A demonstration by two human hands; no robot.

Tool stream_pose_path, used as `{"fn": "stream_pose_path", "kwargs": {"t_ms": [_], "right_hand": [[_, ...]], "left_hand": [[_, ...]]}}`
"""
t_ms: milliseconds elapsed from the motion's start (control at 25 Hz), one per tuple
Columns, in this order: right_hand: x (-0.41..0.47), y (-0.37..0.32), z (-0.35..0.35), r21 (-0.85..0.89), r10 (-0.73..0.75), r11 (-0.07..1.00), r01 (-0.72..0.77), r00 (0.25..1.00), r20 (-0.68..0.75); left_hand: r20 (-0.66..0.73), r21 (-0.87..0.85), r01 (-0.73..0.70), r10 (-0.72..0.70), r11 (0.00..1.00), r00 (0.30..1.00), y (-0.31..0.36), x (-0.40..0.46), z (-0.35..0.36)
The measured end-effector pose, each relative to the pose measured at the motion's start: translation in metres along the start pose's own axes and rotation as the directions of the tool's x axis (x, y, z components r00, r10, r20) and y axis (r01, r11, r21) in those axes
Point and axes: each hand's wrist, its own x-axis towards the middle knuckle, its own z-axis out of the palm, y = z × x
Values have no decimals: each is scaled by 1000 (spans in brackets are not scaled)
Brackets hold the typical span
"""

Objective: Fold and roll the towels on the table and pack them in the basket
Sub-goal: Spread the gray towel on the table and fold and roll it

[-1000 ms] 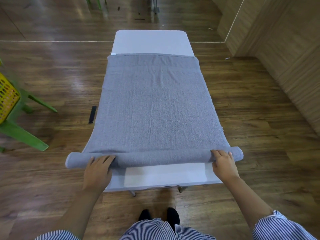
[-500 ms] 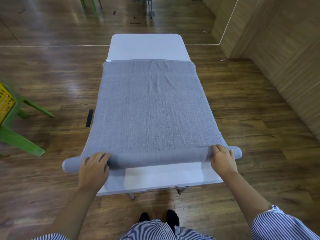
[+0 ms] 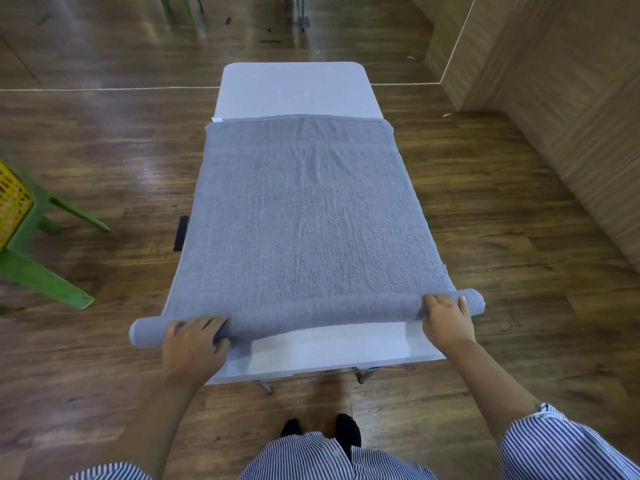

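A grey towel [image 3: 304, 216] lies spread along the narrow white table [image 3: 294, 88], and its near end is wound into a thin roll [image 3: 311, 311] that overhangs both table sides. My left hand [image 3: 194, 344] rests on the left part of the roll with fingers curved over it. My right hand [image 3: 446, 318] rests on the right part, fingers laid over the top. The yellow basket [image 3: 12, 209] shows only partly at the left edge, on a green stool [image 3: 41, 275].
Wooden floor surrounds the table. A wood-panelled wall [image 3: 571, 116] runs along the right. A dark flat object [image 3: 181, 233] lies on the floor by the table's left side. Green chair legs [image 3: 180, 3] and metal legs stand at the far end. My feet are below the table's near edge.
Both hands have pushed the roll a little farther along the table, so it has grown slightly thicker and more bare table shows at the near end.
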Motion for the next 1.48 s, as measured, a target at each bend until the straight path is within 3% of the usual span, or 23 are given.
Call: {"fn": "stream_pose_path", "kwargs": {"t_ms": [120,280,480,600,960,1120,1160,1320,1480], "right_hand": [[0,1,-2,-47,-29,998,29,1000,-5],[5,2,4,29,-46,998,53,980,-192],[5,4,5,121,-26,992,27,1000,-9],[5,5,7,100,-30,994,31,1000,-5],[2,3,-4,28,-9,1000,9,1000,-18],[12,6,0,45,-54,997,65,975,-216],[12,7,-1,53,-64,996,77,976,-207],[8,3,2,68,-53,997,48,996,70],[10,0,6,-49,-54,998,50,994,-93]], "left_hand": [[1,9,3,-3,1000,1000,-1,0,-3],[-72,-5,-5,5,1000,997,-2,5,-3],[99,-65,86,-79,994,992,0,6,7],[162,-67,112,-100,991,982,2,9,4],[49,-22,9,-7,1000,999,0,7,-7],[-60,-36,28,-31,999,998,-2,14,-9],[-55,-48,43,-46,998,997,-3,15,-8],[116,-84,119,-109,989,987,-3,16,4],[164,-85,143,-128,986,978,0,19,4]]}}
